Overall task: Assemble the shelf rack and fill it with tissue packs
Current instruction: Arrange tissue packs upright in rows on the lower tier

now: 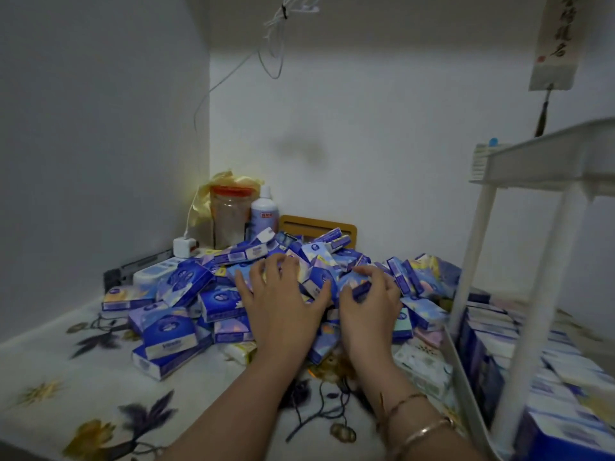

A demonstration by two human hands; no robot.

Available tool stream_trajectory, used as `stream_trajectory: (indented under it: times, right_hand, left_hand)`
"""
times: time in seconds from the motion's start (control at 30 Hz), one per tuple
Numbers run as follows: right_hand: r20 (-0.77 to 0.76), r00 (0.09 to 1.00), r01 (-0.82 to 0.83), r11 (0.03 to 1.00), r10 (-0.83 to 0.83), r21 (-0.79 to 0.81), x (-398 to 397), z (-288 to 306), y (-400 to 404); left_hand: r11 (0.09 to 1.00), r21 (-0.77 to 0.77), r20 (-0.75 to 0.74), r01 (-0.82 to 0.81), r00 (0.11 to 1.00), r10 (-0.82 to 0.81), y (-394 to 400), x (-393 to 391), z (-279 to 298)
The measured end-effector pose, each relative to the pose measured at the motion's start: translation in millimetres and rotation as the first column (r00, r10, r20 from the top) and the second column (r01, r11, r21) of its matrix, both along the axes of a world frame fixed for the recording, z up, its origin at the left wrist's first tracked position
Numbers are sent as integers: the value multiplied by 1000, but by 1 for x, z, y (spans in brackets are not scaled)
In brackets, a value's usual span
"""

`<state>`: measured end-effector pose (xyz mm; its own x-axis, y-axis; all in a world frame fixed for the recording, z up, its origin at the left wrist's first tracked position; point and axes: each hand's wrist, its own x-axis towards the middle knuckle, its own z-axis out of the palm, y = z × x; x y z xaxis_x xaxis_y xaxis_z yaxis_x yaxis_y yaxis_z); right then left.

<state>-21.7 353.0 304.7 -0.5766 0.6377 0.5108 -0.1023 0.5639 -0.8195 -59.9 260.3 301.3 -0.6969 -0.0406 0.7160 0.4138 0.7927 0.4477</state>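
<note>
Blue tissue packs (186,287), labels blurred; both hands (283,304) atop pile.

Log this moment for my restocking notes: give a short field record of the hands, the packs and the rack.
surface: floral-patterned cloth
loose stock: heap of blue and purple tissue packs, in the middle of the cloth
left hand: spread on top of the heap
right hand: fingers curled round a blue pack at the heap's top
rack: white plastic shelf rack, at the right edge, standing
rack lower tier: rows of packs already in it
behind heap: clear jar with red lid, white bottle
</note>
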Motion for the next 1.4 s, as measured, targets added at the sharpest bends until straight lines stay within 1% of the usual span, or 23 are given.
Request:
stream_trajectory:
  times: [0.07,0.13,0.23,0.33,0.43,0.47,0.5,0.57,0.6,0.7,0.77,0.8,0.83,0.9,0.97,1.0,1.07,1.13,1.2,1.27,1.3,1.33,1.4]
  right_hand:
    - [-30,999,-32,999,31,-26,-3,1,10]
    - [-55,997,-50,994,44,-102,0,2,14]
    - [-162,986,-58,983,30,-171,5,5,12]
    - [-303,952,-68,992,32,-110,13,11,5]
    - [-400,905,-153,988,143,7,22,14,-1]
    - [-400,896,-184,981,194,63,24,13,-4]
    - [-386,890,-213,969,244,123,24,11,-7]
    - [-341,874,-291,935,345,202,23,7,-11]
    - [-322,863,-332,917,390,221,22,5,-13]
    - [-258,847,-404,878,465,256,21,2,-11]
    - [-235,838,-437,863,493,254,22,3,-9]
    - [-237,823,-467,852,517,237,24,3,-8]
    - [-242,801,-508,835,548,213,25,4,-8]
    - [-269,730,-618,775,629,136,28,6,-7]
    - [-357,658,-707,707,663,13,30,12,-8]
    - [-407,649,-719,693,643,-52,31,14,-8]
    - [-438,712,-655,744,548,-134,30,15,-5]
    - [-311,827,-526,841,469,-129,25,11,-1]
    - [-67,887,-458,889,457,13,20,3,-1]
    - [197,871,-483,859,451,170,15,-6,-4]
    - [286,848,-510,833,446,214,12,-9,-5]
    - [329,835,-525,817,440,238,10,-11,-7]
    - [308,854,-500,826,419,261,6,-13,-5]
  left_hand:
    - [1000,11,-2,-9,1000,9,0,-2,0]
    - [1000,21,49,7,999,-8,-2,1,-1]
    - [999,17,108,44,993,-46,-4,7,-1]
    - [973,197,49,122,990,-134,-8,16,1]
    - [884,373,-43,281,957,-286,-14,23,5]
    - [809,462,-36,364,919,-392,-16,25,6]
    - [701,579,-23,416,868,-496,-18,28,9]
    - [450,806,2,385,758,-652,-22,30,15]
    - [356,867,-4,349,719,-695,-23,27,16]
    - [109,956,-83,272,607,-790,-26,19,18]
    - [-11,976,-126,218,521,-844,-28,19,21]
    - [-20,979,-122,204,498,-859,-29,20,21]
    - [14,976,-96,216,489,-867,-30,22,21]
    - [139,950,-25,280,511,-859,-30,23,21]
    - [208,932,9,297,553,-833,-29,22,20]
    - [214,932,11,293,568,-823,-29,21,19]
    - [213,935,-4,284,609,-793,-28,20,19]
    - [185,939,-55,288,661,-749,-30,19,19]
    - [123,948,-121,292,691,-713,-33,18,19]
    - [53,952,-180,301,693,-698,-36,18,21]
    - [19,951,-209,310,685,-698,-37,18,22]
    - [-9,947,-236,322,672,-702,-37,19,22]
    - [-40,940,-266,340,654,-708,-36,20,22]
